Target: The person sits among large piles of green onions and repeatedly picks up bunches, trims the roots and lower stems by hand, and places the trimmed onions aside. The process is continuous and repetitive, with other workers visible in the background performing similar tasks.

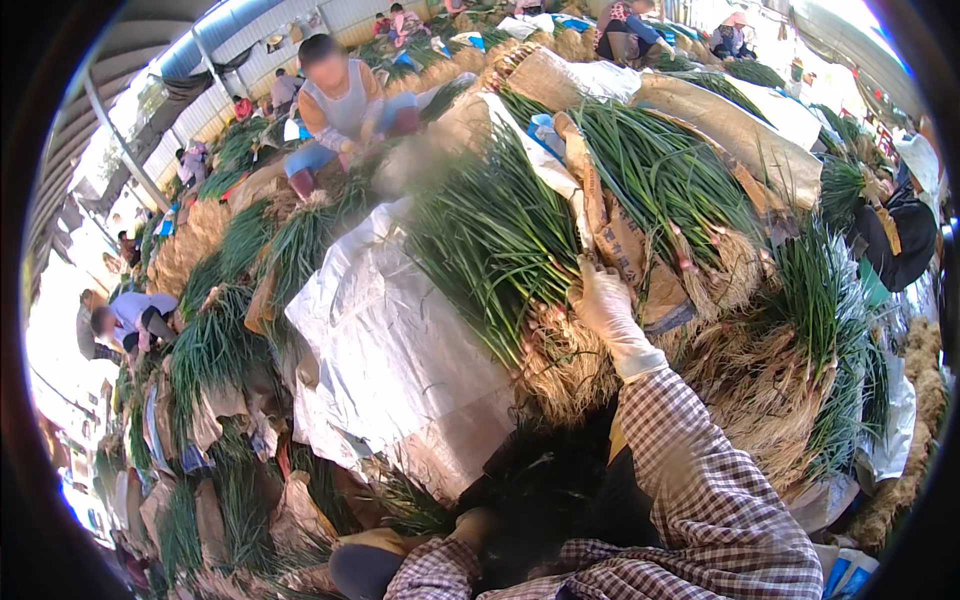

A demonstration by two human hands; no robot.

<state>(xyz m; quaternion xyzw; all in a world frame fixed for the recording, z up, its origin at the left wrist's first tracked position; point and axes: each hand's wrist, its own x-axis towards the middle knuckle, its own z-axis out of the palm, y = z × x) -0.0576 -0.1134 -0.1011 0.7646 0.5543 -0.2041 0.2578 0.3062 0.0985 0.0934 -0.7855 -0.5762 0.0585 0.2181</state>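
Note:
My right hand [604,306], in a pale glove, reaches to the right edge of a bunch of long-leaved allium plants [495,240], perhaps scallions or green garlic. Its fingers meet the seam between that bunch and a printed brown sack [616,238]; whether they grip anything is unclear. The bunch's tangled pale roots [566,371] hang towards me, below the pinkish stem bases. My left hand [474,528] is low by my knee, in shadow and blurred, with its fingers hidden. A white woven sack [409,337] lies flat left of the bunch.
Another allium bunch [667,180] lies beyond the brown sack. A rooted pile [765,375] stands close on my right. More bundles wrapped in sacks [217,405] crowd the left. A co-worker [337,112] in an apron sits ahead on the left; other people work farther back.

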